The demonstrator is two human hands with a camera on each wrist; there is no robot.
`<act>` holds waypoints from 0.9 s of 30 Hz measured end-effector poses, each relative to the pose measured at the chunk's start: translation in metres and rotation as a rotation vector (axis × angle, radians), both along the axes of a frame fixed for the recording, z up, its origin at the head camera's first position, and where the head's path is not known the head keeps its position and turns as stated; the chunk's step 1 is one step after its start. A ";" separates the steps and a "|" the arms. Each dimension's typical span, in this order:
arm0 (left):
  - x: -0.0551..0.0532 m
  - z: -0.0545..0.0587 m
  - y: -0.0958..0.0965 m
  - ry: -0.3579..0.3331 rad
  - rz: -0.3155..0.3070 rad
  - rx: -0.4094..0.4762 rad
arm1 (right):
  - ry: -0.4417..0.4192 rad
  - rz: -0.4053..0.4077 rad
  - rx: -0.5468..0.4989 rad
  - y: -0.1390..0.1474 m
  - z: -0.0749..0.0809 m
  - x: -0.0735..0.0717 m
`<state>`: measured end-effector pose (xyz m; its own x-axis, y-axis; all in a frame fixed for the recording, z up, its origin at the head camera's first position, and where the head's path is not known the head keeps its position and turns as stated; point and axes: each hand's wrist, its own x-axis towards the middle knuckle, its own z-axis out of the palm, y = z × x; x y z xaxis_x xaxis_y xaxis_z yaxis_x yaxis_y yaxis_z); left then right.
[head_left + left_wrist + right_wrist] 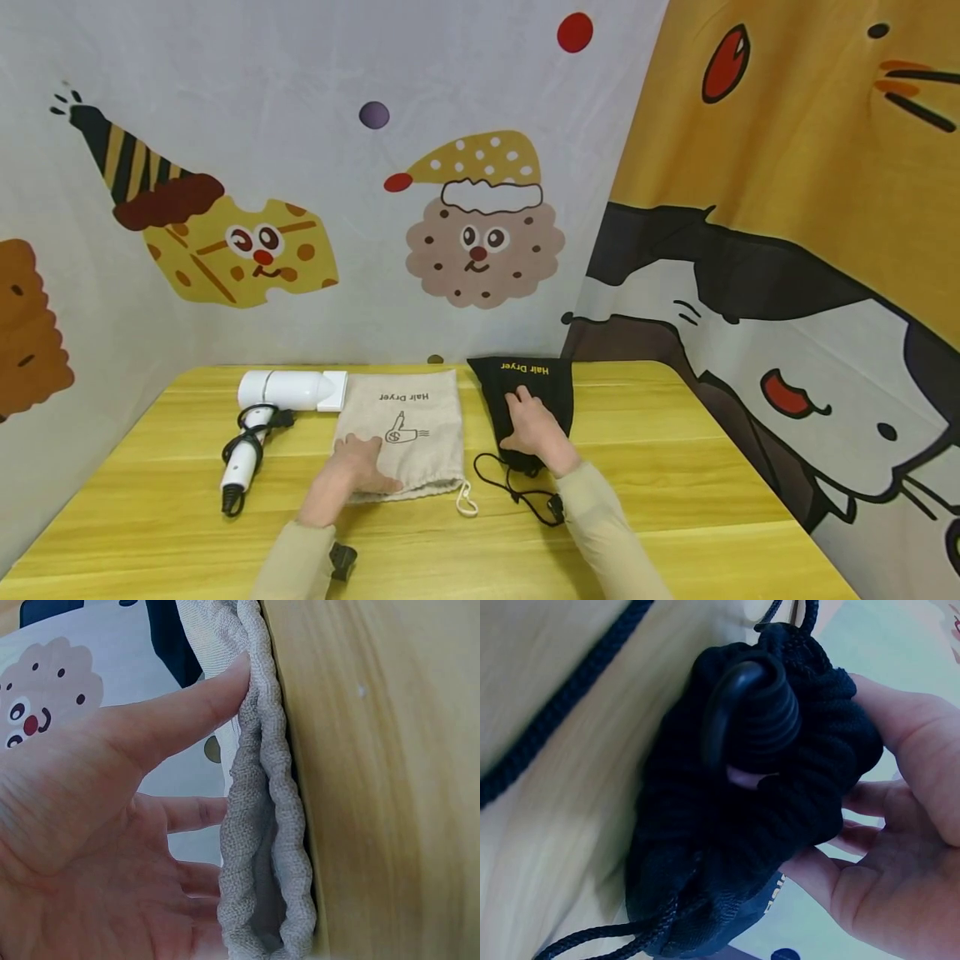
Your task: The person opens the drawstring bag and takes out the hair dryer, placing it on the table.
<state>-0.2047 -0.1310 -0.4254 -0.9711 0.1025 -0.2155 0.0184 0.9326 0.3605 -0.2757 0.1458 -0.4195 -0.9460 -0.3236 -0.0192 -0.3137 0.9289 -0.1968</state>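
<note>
Your left grip [360, 467] rests, released, on the beige pouch [420, 446], thumb against its gathered hem [247, 772], perhaps to steady the cloth where its mouth gapes slightly. Your right grip [534, 425] lies loosely over the black pouch [557, 400], fingers not clenched, likely to settle its bulkier load; the right wrist view shows a ribbed cable end [772, 724] inside its mouth. Both mouths face you, probably for easy access. The white hair dryer [296, 390] lies on the worktop [675, 467] just left of the beige pouch, its cord [246, 437] wound round the handle [243, 461], presumably for compactness
</note>
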 end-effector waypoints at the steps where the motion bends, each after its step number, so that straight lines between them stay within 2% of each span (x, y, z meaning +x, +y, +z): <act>1: 0.000 0.000 0.000 -0.001 0.000 0.000 | 0.002 0.005 -0.002 -0.001 0.000 0.000; 9: -0.001 -0.001 0.000 0.000 0.000 0.001 | 0.024 0.027 0.007 -0.010 -0.002 0.002; 27: -0.001 -0.002 -0.002 -0.003 -0.004 0.007 | 0.001 0.038 0.032 -0.023 -0.003 0.003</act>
